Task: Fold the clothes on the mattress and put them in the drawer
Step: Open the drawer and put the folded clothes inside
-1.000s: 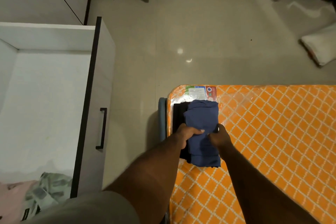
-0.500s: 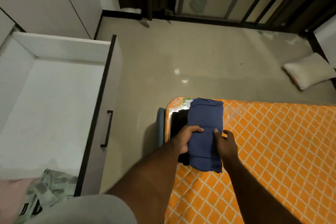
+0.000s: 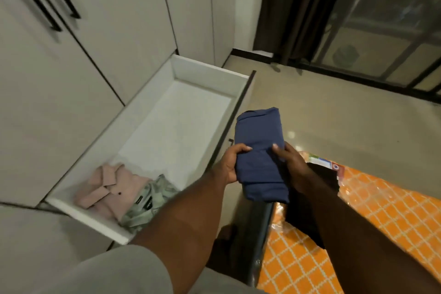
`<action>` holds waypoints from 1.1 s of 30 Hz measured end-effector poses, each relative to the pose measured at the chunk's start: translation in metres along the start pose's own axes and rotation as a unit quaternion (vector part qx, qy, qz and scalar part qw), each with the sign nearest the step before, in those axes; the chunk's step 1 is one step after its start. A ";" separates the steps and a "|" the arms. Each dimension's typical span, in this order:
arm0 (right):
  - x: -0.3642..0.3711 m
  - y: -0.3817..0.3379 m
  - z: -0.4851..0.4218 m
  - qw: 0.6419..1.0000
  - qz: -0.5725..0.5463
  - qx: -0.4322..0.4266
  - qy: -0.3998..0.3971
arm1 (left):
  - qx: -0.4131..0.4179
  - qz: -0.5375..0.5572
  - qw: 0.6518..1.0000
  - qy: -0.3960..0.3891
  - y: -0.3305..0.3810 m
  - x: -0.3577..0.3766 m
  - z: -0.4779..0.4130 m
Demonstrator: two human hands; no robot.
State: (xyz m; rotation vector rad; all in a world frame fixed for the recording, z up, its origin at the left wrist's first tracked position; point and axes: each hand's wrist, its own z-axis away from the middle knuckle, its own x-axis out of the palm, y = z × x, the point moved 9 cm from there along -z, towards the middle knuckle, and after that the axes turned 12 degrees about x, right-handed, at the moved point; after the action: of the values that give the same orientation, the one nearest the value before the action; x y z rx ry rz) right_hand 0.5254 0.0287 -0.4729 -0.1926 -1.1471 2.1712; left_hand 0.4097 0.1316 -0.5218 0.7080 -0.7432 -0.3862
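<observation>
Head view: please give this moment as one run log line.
item: folded blue garment | left grip and right grip: holding it | place: beside open drawer, not yet inside

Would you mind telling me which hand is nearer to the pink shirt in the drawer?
Left. The left hand grips the folded blue cloth on the side facing the drawer, closer to the pink shirt; the right hand grips its far side, toward the mattress.

We saw a blue garment [image 3: 260, 157], folded, held up between drawer [image 3: 210, 71] and mattress [image 3: 381, 222], black cloth [image 3: 300, 219] at the orange mattress's corner, white drawer pulled open, pink garment [image 3: 107, 186] and green-print garment [image 3: 148, 200] at its near end.
</observation>
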 end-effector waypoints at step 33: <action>0.342 0.106 -0.281 0.817 0.502 0.086 -0.271 | 0.092 0.247 0.891 0.370 -0.012 -0.360 -0.006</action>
State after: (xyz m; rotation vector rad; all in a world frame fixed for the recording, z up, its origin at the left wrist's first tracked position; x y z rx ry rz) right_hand 0.3277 0.3898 -0.6666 -0.1002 -1.2903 3.4279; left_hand 0.1677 0.3243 -0.7056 0.7417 -0.2048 0.4218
